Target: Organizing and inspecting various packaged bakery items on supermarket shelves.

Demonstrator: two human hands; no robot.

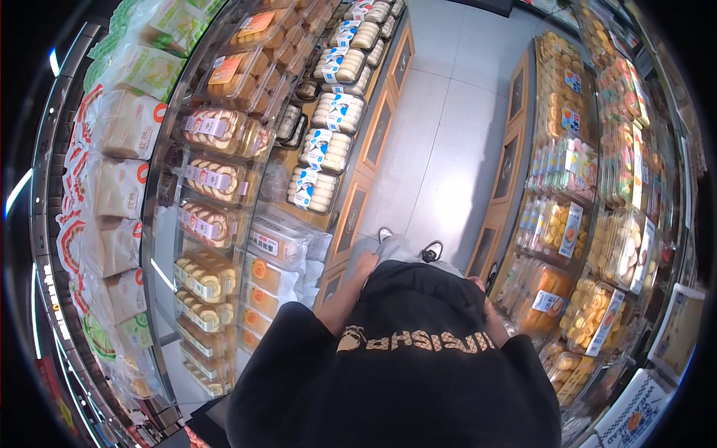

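My left hand (367, 261) hangs beside the grey trousers, at the front edge of the black T-shirt (414, 381). Its fingers are too small and partly turned away to read. On the other side, my right hand (478, 284) is low at the shirt's hem, mostly covered by the cloth. Nearest to the left arm are white-wrapped packs of bread (266, 269) on a low shelf. Close by the right arm stands a clear box of long brown bread rolls (538, 297). Both hands are well below the stacked goods.
Left shelves carry boxed cream rolls (207, 224), trays of white buns (313, 190) and bagged bread loaves (120, 187). Right shelves hold tubs of round yellow biscuits (591, 316) and colourful sweets (577, 159). A grey tiled aisle (442, 140) runs ahead between wood-framed shelf fronts (381, 123).
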